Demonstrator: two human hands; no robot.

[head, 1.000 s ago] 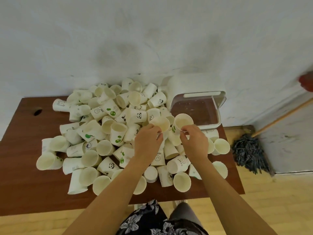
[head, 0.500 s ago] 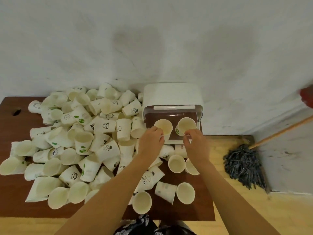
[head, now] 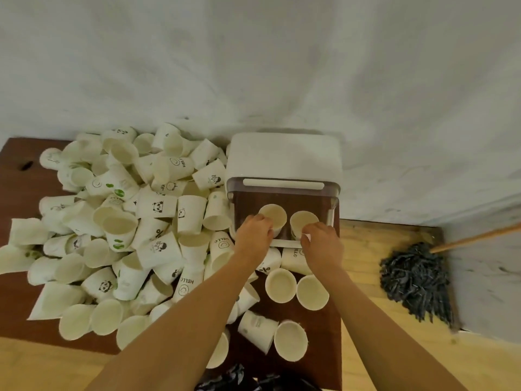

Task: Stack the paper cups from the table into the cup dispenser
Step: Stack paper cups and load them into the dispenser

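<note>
A white cup dispenser [head: 283,156] with a clear open front stands at the back right of the brown table [head: 19,176]. My left hand [head: 253,239] grips one paper cup [head: 275,215] inside the dispenser's opening, mouth towards me. My right hand [head: 322,244] grips a second paper cup [head: 303,220] beside it, also inside the opening. A big heap of white paper cups [head: 127,227] with pandas, green leaves and HELLO prints covers the table's left and middle.
Several loose cups [head: 296,289] lie and stand near the table's front right edge, just under my forearms. A dark mop [head: 414,277] with a wooden handle lies on the wooden floor to the right. A pale wall rises behind the table.
Both hands have carried their cups from above the heap to the right and into the dispenser's opening. The view has swung right, so the heap now lies further left.
</note>
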